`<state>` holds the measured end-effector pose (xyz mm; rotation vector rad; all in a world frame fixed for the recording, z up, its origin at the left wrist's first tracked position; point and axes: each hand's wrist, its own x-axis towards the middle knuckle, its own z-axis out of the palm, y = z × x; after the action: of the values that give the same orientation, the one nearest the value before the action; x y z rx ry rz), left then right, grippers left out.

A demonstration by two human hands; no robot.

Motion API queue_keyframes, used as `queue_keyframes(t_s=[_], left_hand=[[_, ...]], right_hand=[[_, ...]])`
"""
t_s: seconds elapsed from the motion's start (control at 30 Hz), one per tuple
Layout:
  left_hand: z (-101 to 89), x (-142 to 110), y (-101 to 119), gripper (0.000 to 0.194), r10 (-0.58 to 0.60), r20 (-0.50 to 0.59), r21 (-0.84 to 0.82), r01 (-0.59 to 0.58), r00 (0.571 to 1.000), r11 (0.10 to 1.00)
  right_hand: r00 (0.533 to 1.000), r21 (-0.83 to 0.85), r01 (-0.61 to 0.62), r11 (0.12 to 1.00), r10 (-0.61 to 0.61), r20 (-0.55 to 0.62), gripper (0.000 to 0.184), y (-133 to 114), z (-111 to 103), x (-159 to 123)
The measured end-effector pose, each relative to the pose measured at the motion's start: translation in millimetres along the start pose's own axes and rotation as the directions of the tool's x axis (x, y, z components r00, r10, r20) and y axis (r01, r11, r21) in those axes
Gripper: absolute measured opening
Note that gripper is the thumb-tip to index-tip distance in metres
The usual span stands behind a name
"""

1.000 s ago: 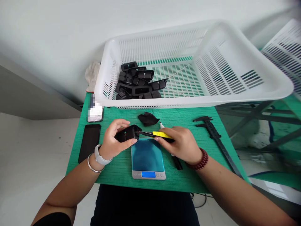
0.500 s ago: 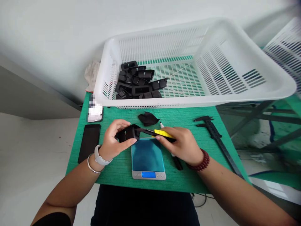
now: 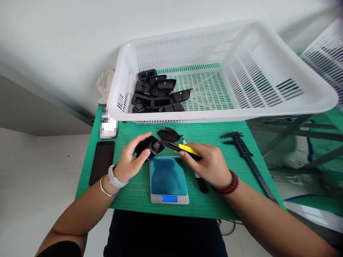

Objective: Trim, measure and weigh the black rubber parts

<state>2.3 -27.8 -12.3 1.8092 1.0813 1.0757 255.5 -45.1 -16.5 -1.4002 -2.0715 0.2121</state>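
Note:
Between the thumb and fingers of my left hand [image 3: 132, 160] is a black plastic part [image 3: 150, 146], held just above the back left corner of a digital scale [image 3: 168, 176]. My right hand [image 3: 207, 162] grips a yellow and black utility knife [image 3: 189, 150]. Its blade points left, with the tip at the part's right side; whether it touches I cannot tell. Behind the hands a loose black scrap [image 3: 169, 134] lies on the green mat. A marker [image 3: 203, 185] lies partly hidden under my right hand.
A large white basket [image 3: 214, 116] with several black plastic parts [image 3: 160, 101] stands at the back. A caliper [image 3: 249, 157] lies to the right. Two phones, one dark [image 3: 102, 162] and one pixelated [image 3: 108, 128], lie left. A glove [image 3: 105, 85] is beside the basket.
My left hand has turned the black plastic part, so another face of it shows. The knife has shifted slightly right and its blade sits a little higher.

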Motion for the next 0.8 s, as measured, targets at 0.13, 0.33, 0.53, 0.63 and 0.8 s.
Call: queue_keyframes(t_s=[0.13, 0.33, 0.53, 0.63, 0.8], left_hand=[[1.8, -2, 0, 0.046, 0.007, 0.036, 0.020, -0.008, 0.999, 1.000], [6.2, -4, -5, 0.044, 0.011, -0.009, -0.081, -0.012, 1.000, 0.997], [10.4, -6, -7, 0.043, 0.003, -0.011, -0.151, -0.004, 1.000, 0.989], [11.4, -6, -7, 0.042, 0.008, -0.011, -0.157, -0.010, 1.000, 0.988], [12.0, -6, -3, 0.042, 0.022, 0.011, -0.163, -0.020, 1.000, 0.986]], right_hand=[[0.999, 0.041, 0.003, 0.999, -0.005, 0.044, 0.034, -2, 2, -1], [0.998, 0.055, -0.041, 0.998, 0.038, 0.046, 0.036, -3, 2, -2], [0.996, 0.048, -0.092, 0.995, 0.091, 0.014, 0.034, -2, 4, -3], [0.997, 0.061, -0.067, 0.996, 0.065, 0.039, 0.035, -2, 4, -4], [0.995, 0.064, -0.092, 0.994, 0.090, 0.035, 0.036, -4, 4, -4]])
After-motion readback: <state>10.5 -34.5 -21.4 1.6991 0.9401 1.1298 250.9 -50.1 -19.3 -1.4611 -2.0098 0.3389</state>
